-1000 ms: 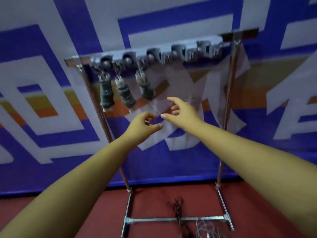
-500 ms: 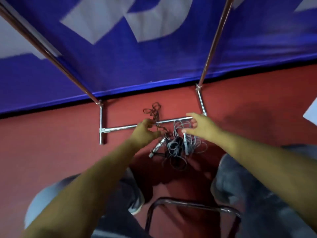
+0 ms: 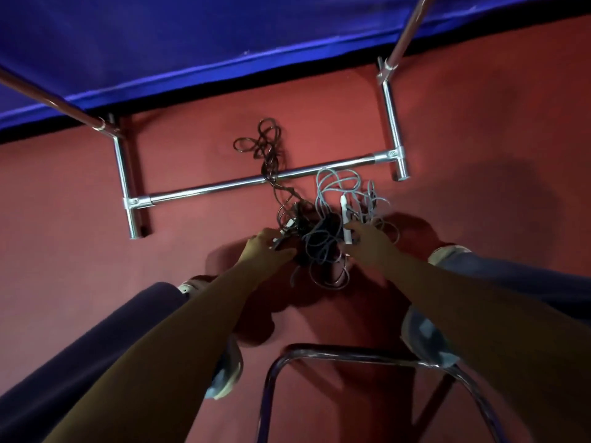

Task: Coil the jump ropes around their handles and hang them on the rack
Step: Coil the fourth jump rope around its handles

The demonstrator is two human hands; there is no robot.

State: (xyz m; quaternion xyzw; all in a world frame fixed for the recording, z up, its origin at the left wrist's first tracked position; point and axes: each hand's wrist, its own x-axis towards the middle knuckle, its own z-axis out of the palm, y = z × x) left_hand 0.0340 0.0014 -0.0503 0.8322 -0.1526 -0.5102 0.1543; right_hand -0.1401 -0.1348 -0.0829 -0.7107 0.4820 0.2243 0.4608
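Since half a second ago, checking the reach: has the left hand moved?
Yes. The left hand has drawn back from the rack's base bar, toward the person, into the rope pile.

Bare forearms [image 3: 179, 340], dark trousers [image 3: 80, 346], pale shoes [image 3: 224, 375].

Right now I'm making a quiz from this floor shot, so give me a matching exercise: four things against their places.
Things:
1. dark rope
2. grey rope
3. left hand
4. right hand

Places:
A. at the white handle
B. looped just in front of the rack's base bar
C. draped across the base bar
D. on the tangle's left edge

Pairs: 1-C, 2-B, 3-D, 4-A
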